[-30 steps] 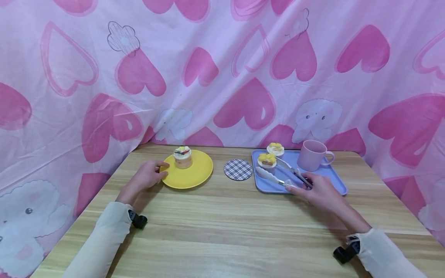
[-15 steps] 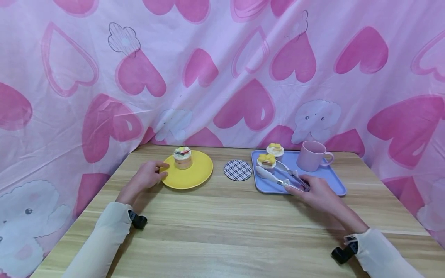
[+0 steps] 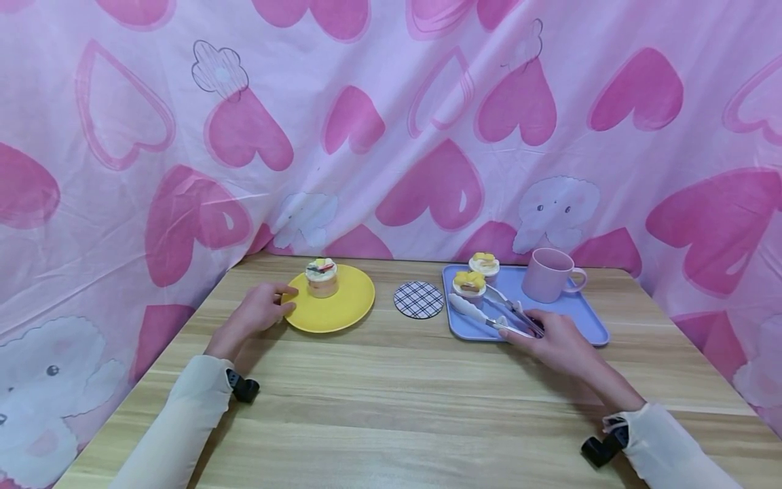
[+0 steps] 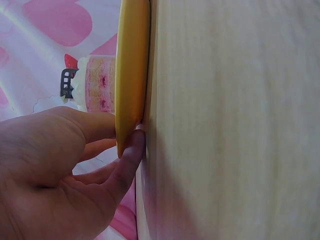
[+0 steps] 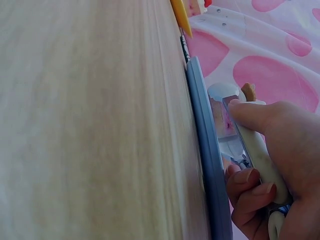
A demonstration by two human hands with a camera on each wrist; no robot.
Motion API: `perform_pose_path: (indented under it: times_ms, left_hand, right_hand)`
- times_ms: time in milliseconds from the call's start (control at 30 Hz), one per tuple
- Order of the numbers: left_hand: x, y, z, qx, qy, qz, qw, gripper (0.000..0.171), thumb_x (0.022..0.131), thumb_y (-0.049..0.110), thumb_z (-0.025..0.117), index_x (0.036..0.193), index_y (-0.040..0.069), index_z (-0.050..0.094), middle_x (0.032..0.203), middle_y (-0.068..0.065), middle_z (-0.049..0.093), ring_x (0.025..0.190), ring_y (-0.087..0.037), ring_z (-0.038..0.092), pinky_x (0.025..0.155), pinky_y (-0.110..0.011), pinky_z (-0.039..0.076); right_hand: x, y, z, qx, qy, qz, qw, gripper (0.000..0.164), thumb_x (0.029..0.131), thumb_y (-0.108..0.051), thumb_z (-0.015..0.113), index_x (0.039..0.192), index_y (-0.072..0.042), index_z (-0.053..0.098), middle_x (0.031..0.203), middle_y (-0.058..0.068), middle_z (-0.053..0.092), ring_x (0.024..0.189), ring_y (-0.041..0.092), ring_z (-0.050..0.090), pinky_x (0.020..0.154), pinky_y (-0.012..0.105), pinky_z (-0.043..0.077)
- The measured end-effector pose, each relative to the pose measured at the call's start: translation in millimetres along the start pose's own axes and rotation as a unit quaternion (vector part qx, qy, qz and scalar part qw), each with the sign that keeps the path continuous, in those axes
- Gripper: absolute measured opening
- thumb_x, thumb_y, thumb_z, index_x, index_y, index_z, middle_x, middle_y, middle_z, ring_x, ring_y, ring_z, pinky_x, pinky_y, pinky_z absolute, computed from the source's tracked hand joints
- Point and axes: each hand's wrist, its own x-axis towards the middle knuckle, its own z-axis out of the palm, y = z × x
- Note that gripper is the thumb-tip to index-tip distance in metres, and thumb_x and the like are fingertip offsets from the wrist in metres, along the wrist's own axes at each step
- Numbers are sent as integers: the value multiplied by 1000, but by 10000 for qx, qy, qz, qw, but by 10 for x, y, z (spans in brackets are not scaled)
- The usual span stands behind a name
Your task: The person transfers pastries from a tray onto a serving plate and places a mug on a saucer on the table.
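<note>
My left hand (image 3: 259, 309) pinches the rim of a yellow plate (image 3: 342, 314); the left wrist view has the thumb on top and a fingertip under the edge. On that plate stands a small layered cake cup (image 3: 322, 280) with cream and colourful topping. My right hand (image 3: 559, 341) grips silver tongs (image 3: 510, 314) with white tips. The spread tips lie either side of a yellow-topped cake cup (image 3: 469, 288) on the blue tray (image 3: 583, 316). In the right wrist view the thumb (image 5: 255, 114) presses along one tong arm, and fingers curl round the other.
A second yellow-topped cake cup (image 3: 485, 266) stands just behind the first on the tray. Right of it is a pink mug (image 3: 546, 275) with its handle to the right. A round checked coaster (image 3: 418, 300) lies between plate and tray. A pink heart-patterned cloth (image 3: 391, 136) hangs behind the table.
The right hand and tongs have shifted very slightly, with the tips staying about the nearer yellow-topped cake cup. The left hand and plate have not visibly moved.
</note>
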Motion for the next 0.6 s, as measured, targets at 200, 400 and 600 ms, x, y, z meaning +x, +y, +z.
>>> perform_pose_path:
  times_ms: [200, 400, 600]
  left_hand:
    - [-1, 6, 2, -11, -57, -32, 10000, 41, 105, 13, 68, 143, -3, 67, 150, -31, 61, 127, -40, 66, 106, -53, 61]
    - [1, 8, 3, -28, -70, -65, 10000, 41, 105, 13, 67, 143, -3, 66, 151, -31, 60, 126, -39, 66, 106, -53, 61]
    - [4, 11, 6, -79, -127, -132, 9998, 42, 105, 13, 67, 144, -3, 65, 152, -31, 59, 127, -40, 65, 108, -53, 59]
  right_hand:
    - [-4, -2, 2, 3, 20, -41, 10000, 81, 95, -65, 74, 143, 0, 66, 85, 4, 58, 82, 20, 53, 59, 26, 33]
    - [-3, -8, -4, 20, 28, -44, 10000, 83, 95, -66, 74, 145, 0, 65, 91, 5, 63, 84, 21, 55, 60, 26, 35]
    - [-8, -26, -20, 64, -61, 66, 9999, 88, 94, -68, 73, 148, 1, 63, 79, 2, 56, 76, 19, 53, 55, 27, 34]
